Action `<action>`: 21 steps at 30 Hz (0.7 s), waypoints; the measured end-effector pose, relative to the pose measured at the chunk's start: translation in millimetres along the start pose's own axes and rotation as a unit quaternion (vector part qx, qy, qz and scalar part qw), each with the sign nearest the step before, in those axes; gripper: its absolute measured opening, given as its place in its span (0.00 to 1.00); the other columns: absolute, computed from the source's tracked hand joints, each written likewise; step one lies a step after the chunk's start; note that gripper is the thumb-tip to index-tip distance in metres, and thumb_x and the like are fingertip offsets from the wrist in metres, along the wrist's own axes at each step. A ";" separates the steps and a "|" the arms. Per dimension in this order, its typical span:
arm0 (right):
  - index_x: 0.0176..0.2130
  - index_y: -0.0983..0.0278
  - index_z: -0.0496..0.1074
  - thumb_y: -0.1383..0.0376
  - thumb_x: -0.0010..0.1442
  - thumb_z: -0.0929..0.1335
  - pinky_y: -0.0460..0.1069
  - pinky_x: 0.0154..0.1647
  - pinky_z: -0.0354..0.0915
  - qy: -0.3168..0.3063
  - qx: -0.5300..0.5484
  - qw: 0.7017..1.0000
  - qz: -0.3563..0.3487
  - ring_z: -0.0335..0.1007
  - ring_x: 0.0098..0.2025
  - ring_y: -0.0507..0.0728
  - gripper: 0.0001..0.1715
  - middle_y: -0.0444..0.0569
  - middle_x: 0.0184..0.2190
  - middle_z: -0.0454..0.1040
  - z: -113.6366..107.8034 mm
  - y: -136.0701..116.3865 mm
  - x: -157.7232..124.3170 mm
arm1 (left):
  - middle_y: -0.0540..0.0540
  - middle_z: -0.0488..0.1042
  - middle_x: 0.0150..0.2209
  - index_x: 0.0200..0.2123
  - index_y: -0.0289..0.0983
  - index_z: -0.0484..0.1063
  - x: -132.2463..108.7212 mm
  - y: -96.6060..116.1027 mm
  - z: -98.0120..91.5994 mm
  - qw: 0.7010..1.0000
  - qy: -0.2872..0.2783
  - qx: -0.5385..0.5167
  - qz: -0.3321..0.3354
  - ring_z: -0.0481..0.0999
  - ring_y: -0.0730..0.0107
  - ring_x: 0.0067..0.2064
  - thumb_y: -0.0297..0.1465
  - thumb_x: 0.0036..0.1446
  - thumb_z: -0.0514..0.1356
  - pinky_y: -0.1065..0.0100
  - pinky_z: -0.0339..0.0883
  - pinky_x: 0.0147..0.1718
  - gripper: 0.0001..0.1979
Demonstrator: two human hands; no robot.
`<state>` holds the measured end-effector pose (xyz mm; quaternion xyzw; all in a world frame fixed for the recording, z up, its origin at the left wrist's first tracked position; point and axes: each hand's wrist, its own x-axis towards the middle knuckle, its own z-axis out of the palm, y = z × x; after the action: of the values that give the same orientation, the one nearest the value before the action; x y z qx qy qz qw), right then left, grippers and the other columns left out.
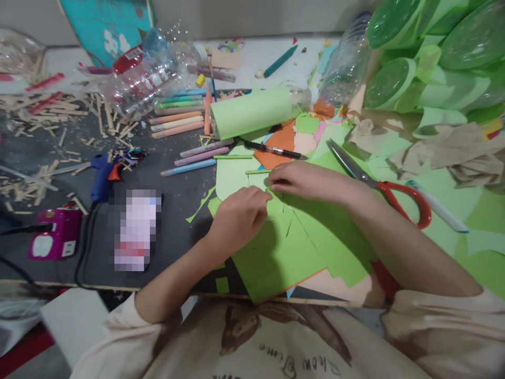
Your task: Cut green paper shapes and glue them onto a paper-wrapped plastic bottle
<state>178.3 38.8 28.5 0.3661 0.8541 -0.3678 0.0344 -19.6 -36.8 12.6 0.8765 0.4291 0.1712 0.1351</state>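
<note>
Green paper (276,252) lies in cut, overlapping sheets at the table's near edge, mid-frame. Far left, a blue glue gun (103,176) sits well apart on the dark mat. The left hand (239,218) is curled, fingertips pinching the paper's top edge, and the right hand (303,181) pinches just beside it. Judging by the jagged edges, cutting looks largely done, while the pinched bit seems barely shaped. Scissors (379,184) lie near the right forearm, and clutter leaves little open room.

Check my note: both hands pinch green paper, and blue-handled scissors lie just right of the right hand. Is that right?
No. The head view shows the scissors with red handles, not blue. The left hand and right hand do pinch the green paper, with the scissors lying right of the right hand.
</note>
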 end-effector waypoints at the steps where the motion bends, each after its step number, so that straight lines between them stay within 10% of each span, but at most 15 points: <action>1: 0.30 0.64 0.68 0.67 0.64 0.61 0.49 0.33 0.53 0.002 -0.003 1.000 -0.004 0.60 0.29 0.54 0.12 0.49 0.29 0.71 0.6 0.4 0.0 | 0.45 0.79 0.36 0.39 0.36 0.74 -4.2 3.5 -0.3 0.999 -0.031 0.020 0.011 0.78 0.64 0.38 0.23 0.64 0.51 0.66 0.71 0.36 0.11; 8: 0.29 0.64 0.67 0.67 0.64 0.61 0.49 0.32 0.53 0.007 -0.021 1.000 -0.004 0.60 0.29 0.54 0.13 0.50 0.30 0.71 1.2 0.7 1.4 | 0.43 0.80 0.44 0.48 0.32 0.73 -29.8 12.2 13.2 0.984 0.018 0.116 0.135 0.79 0.65 0.44 0.22 0.66 0.53 0.65 0.73 0.44 0.12; 21: 0.31 0.64 0.70 0.70 0.64 0.60 0.50 0.32 0.52 -0.019 -0.059 0.998 0.014 0.63 0.32 0.55 0.13 0.53 0.34 0.74 -3.4 -9.6 3.7 | 0.39 0.78 0.46 0.52 0.30 0.70 -23.8 24.7 22.0 0.976 -0.007 0.181 0.121 0.76 0.62 0.45 0.23 0.65 0.54 0.64 0.73 0.44 0.14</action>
<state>170.1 38.8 35.5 0.3682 0.8684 -0.3231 0.0773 -6.7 -72.5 -2.3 0.9329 0.3432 0.0999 -0.0442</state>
